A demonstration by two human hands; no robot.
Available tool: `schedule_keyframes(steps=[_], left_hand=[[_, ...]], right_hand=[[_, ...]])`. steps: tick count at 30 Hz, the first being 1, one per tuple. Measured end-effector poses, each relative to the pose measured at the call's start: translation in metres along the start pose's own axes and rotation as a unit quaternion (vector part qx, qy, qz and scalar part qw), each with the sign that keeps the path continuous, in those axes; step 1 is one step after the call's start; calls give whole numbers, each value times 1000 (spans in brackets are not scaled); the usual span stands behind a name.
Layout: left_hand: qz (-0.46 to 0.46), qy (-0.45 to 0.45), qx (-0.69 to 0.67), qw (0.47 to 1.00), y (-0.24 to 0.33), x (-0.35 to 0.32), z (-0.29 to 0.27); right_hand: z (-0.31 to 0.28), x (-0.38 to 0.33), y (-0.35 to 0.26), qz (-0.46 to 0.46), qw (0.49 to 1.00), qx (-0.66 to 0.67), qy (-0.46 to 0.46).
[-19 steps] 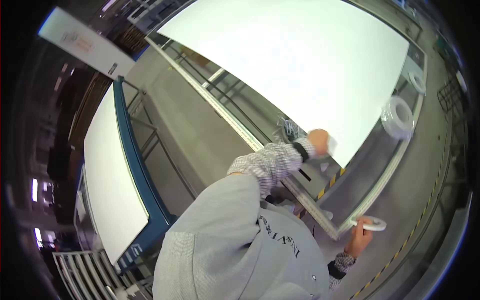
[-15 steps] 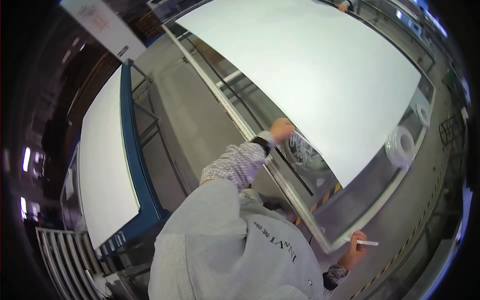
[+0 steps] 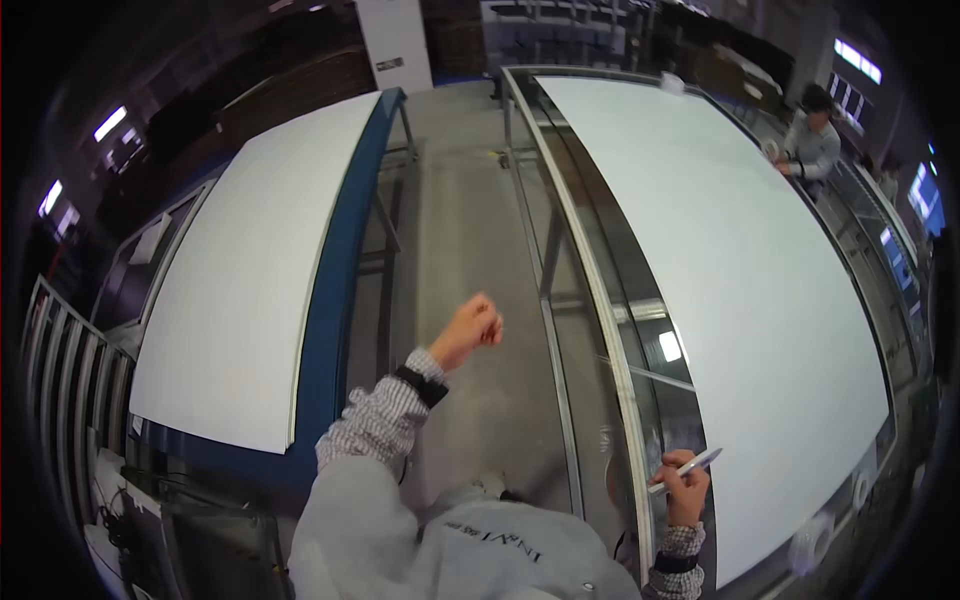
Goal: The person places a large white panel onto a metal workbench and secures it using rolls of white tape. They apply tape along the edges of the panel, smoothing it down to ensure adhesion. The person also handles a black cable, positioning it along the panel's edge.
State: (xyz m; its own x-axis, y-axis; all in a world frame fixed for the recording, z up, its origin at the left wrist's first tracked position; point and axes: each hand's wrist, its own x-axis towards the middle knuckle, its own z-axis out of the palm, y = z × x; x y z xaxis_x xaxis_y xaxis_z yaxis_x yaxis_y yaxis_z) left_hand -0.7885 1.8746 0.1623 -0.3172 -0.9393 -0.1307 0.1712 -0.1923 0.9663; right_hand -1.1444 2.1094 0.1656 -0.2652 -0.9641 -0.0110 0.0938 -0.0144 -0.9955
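My left hand [image 3: 469, 331] hangs in the air over the aisle between two tables, its fingers curled in and nothing visible in them. A slim white pen-shaped tool [image 3: 700, 462] is gripped in my right hand [image 3: 683, 486], tip pointing up and right. That hand is at the near left edge of the right-hand table, over the gap between its pale rail [image 3: 610, 340] and a large white sheet [image 3: 740, 280]. The sheet covers most of that glass-topped table.
On the left, a blue table [image 3: 335, 290] bears another white sheet [image 3: 245, 270]. Clear tape rolls [image 3: 811, 541] sit at the right table's near right corner. A person [image 3: 812, 145] stands across that table's far side. Metal slats [image 3: 75, 380] rise at far left.
My view has swung left. My left hand has come away from the right table's sheet edge and is over the aisle. My right hand still holds the white tool, now beside the rail.
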Motion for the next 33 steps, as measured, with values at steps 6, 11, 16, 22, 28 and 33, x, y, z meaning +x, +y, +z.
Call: schedule_keyframes(steps=[6,11,16,22,28,33], left_hand=[[-36,-31,57,997,38,-19,-94],[34,81,49,995,113,21,-175],[188,310,-9,932,141,106,-347],[296,480,-16,825,161,201,-504],[45,213,183,959,130,390,-450],[47,-209,226,950,96,592,-372]], right_hand=[[161,180,38,20,987,-85,-132],[242,294,50,59,909,-289,-296],[205,403,50,138,834,-449,-289],[177,560,71,49,808,-559,-182],[368,728,16,3,803,-511,-306],[597,819,-33,-23,863,-262,-431]])
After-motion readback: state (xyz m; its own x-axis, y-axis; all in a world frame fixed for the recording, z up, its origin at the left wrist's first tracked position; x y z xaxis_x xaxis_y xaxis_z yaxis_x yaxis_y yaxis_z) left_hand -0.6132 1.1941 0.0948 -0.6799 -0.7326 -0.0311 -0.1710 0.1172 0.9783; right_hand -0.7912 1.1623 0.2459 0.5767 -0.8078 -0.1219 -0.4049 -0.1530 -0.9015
